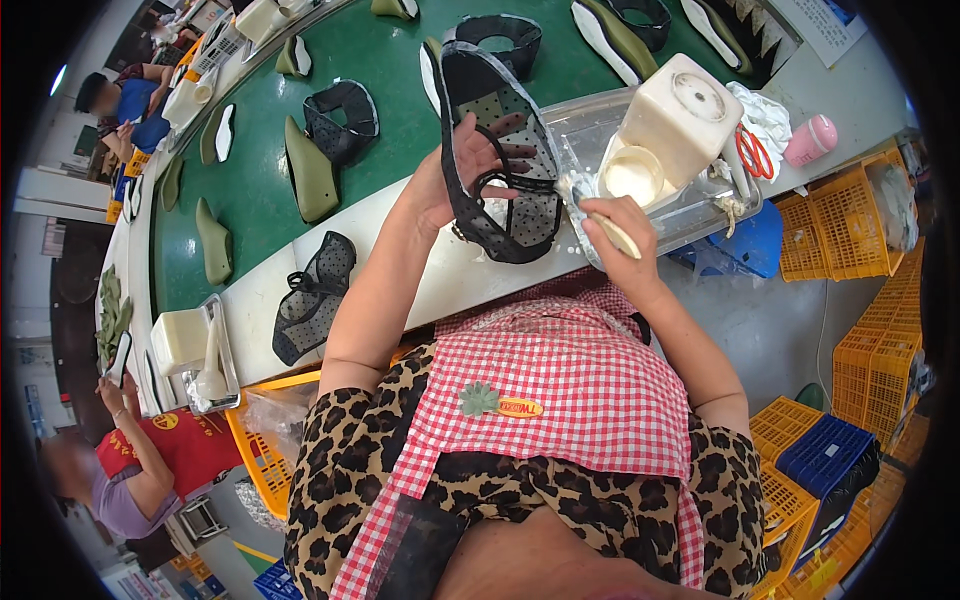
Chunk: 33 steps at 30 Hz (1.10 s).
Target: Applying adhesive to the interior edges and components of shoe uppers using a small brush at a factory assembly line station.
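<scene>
My left hand holds up a black dotted-mesh shoe upper. Its fingers are spread inside the upper, partly behind the mesh and lace. In my right hand is a brush with a pale handle. The whitish brush tip is against or very close to the upper's right edge; I cannot tell which. Just beyond the right hand, a cream container with a cup of white liquid stands in a clear plastic tray. Another black mesh upper lies on the white ledge, left of my left forearm.
Several green shoe lasts and black uppers sit on the green conveyor. Red-handled scissors and a pink bottle lie at the right. Yellow crates stand beyond. A co-worker in red works at the left.
</scene>
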{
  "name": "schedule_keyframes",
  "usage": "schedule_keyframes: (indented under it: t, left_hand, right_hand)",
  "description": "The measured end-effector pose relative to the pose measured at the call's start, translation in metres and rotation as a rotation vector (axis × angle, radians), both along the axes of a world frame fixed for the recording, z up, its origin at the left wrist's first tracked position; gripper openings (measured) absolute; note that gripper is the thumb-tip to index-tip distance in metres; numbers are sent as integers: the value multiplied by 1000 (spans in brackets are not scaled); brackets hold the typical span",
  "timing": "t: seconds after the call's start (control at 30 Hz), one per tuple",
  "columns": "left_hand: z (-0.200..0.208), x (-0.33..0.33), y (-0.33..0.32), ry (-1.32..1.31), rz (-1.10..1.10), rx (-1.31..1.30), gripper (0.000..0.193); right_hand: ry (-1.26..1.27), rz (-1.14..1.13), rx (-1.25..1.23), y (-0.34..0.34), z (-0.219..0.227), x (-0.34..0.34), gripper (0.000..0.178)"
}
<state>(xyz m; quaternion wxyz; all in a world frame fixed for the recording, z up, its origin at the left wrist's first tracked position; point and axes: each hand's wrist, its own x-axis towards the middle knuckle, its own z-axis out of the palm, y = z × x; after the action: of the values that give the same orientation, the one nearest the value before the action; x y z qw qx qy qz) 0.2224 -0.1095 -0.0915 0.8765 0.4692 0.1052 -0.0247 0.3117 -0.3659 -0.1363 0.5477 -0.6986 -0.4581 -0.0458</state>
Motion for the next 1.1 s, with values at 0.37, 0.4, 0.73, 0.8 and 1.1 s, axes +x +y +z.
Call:
schedule_keyframes:
  t: [0.37,0.4,0.73,0.8,1.1]
  left_hand:
    - [23,9,6,-5,65,48,74]
    - [28,11,5,-10,76,60,71]
    - [18,17,2,-75,43,115,74]
    - [18,15,-3,-68,72,129,75]
    - [11,14,-10,-87,128,146,81]
  right_hand:
    - [-42,-38,55,-4,31,0,18]
    - [-94,-47,99,1,36,3,20]
    - [-69,-38,52,21,-9,15,18]
    - [-49,-21,12,12,-12,15,18]
    - [-73,-51,96,19,15,17,18]
